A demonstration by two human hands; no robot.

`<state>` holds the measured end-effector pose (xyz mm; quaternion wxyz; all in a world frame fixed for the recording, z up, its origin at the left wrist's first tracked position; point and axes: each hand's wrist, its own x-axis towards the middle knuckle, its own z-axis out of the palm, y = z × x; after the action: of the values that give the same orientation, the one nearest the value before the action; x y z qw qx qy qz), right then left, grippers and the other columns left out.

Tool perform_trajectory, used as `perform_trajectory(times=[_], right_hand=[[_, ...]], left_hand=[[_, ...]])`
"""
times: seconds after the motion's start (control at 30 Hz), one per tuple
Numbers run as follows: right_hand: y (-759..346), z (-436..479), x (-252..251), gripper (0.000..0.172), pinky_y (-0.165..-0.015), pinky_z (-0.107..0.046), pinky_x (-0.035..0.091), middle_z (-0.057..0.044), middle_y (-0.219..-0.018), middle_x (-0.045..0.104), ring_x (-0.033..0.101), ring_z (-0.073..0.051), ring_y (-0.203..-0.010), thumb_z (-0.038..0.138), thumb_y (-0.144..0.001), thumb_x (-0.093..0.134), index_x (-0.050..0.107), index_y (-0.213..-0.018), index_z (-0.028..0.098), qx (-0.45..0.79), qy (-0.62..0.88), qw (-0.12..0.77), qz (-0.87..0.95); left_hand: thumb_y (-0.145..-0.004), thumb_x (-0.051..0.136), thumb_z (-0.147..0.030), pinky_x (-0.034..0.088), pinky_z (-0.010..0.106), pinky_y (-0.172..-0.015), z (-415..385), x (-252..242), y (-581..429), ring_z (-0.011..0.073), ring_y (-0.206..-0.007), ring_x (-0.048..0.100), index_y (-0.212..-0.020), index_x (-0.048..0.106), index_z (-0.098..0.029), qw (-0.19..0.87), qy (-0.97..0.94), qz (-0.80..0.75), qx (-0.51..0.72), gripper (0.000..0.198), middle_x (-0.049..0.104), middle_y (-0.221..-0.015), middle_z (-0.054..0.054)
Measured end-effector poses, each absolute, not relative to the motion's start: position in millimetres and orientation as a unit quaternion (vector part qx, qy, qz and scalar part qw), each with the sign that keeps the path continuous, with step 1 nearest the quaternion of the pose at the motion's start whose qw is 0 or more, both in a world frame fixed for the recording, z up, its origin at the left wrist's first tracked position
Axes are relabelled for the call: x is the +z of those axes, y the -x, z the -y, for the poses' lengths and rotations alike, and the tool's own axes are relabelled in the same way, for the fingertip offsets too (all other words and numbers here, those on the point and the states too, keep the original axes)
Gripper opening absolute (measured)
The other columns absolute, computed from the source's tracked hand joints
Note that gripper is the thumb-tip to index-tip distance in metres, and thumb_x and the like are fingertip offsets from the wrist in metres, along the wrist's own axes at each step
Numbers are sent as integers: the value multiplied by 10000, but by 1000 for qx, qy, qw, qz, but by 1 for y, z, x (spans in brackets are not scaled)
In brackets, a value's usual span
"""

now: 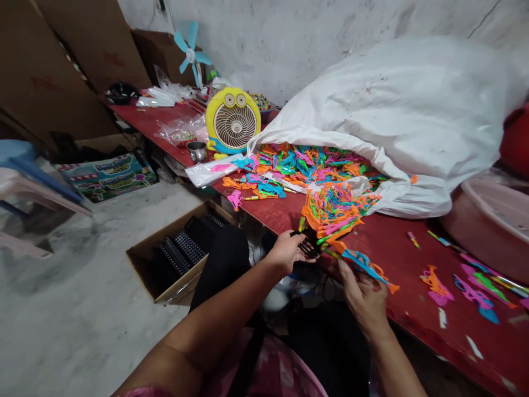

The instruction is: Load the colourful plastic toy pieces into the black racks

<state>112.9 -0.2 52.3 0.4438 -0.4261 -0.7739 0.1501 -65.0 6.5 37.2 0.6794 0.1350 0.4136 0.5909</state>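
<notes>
Near the red table's front edge, my left hand [286, 253] is closed on a black slotted plastic piece [309, 244]. Thin yellow and green pieces show beside it. To its right, my right hand [364, 295] is closed round flat blue and orange plastic pieces [363, 261], its fingers partly hidden. Just beyond both hands lies a dense bundle of small colourful plastic pieces [333, 207] in orange, green, blue and pink. Behind that, many more loose pieces [306, 165] spill from the mouth of a large white sack [384, 105].
A yellow fan [233, 120] and a metal cup [197, 151] stand on the red table [281, 212]. At right are a pink basin [487, 220] and scattered plastic pieces [477, 292]. An open carton [144, 270] of black slotted pieces sits on the floor at left.
</notes>
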Motion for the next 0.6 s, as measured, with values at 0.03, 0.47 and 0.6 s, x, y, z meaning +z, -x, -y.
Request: perform_trajectory(times=[0.03, 0.47, 0.6], right_hand=[[-113, 0, 51, 185, -647, -356, 554, -41, -757, 706, 664, -215, -675, 373, -900, 563, 702, -944, 259, 143, 413, 442, 784], [-119, 0, 59, 234, -676, -314, 506, -82, -923, 658, 640, -208, -802, 269, -959, 429, 565, -1146, 230, 74, 284, 306, 906], [-118, -4, 63, 212, -695, -315, 517, -78, -924, 675, 656, -209, -818, 270, -944, 474, 589, -1120, 236, 81, 292, 296, 906]], left_hand=[[-886, 486, -118, 594, 394, -629, -6, 37, 64, 158, -510, 634, -952, 512, -121, 681, -136, -414, 589, 72, 612, -599, 19], [-891, 457, -104, 538, 272, -499, -3, 33, 63, 129, -470, 588, -890, 506, -145, 683, -126, -414, 588, 65, 584, -607, 2], [-899, 459, -125, 510, 228, -476, -1, 35, 54, 109, -462, 561, -907, 498, -156, 654, -125, -441, 601, 50, 581, -616, -10]])
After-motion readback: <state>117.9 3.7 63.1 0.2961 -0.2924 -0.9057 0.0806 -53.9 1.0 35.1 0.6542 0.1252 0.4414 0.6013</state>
